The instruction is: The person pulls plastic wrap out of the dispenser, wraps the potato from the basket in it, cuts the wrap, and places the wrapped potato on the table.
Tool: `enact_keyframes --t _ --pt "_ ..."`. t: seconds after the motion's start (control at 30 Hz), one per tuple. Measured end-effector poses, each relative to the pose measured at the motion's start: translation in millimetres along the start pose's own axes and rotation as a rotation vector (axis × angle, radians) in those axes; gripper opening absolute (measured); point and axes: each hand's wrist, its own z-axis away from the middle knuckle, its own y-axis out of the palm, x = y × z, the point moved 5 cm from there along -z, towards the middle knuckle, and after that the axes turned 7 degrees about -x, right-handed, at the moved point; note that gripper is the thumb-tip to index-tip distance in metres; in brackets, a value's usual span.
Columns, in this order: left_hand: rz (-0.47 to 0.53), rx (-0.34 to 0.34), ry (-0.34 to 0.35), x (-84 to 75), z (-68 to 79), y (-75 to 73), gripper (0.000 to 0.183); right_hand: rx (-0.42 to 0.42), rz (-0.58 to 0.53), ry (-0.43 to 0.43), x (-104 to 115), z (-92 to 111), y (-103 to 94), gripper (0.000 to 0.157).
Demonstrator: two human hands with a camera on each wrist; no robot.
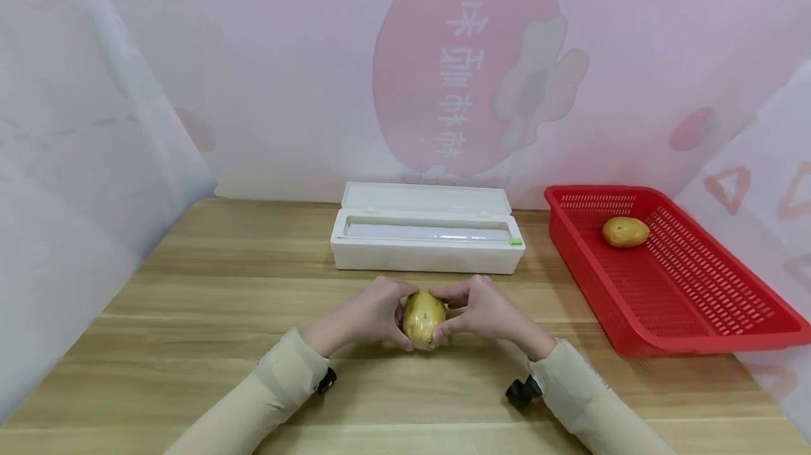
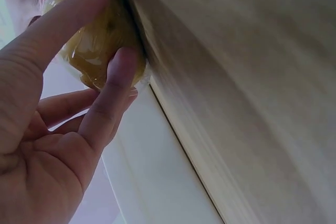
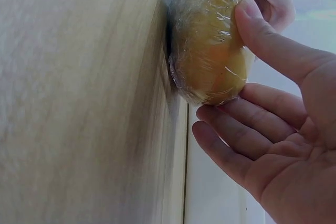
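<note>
A potato [image 1: 423, 320] wrapped in clear plastic film is on the wooden table, with both hands at its sides. My left hand [image 1: 379, 310] pinches its left side between thumb and fingers. From the right, my right hand [image 1: 486, 309] holds it with the thumb near the front and fingertips at the far side. Film wrinkles over the potato [image 3: 210, 45] show in the right wrist view. Just behind stands a white cling film box [image 1: 427, 258], its lid raised and a roll [image 1: 424, 232] inside.
A red plastic basket [image 1: 643, 328] stands on the right with another potato [image 1: 625, 232] in it. The film box has a small green piece [image 1: 516, 241] at its right end. A pink-patterned cloth [image 1: 285, 75] hangs behind the table [image 1: 222, 314].
</note>
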Motion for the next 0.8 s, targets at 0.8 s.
enact_keyframes --t 0.8 --pt "-0.080 0.038 -0.179 -3.4 8.8 -15.1 0.120 0.046 -0.064 -0.002 2 0 0.5 0.081"
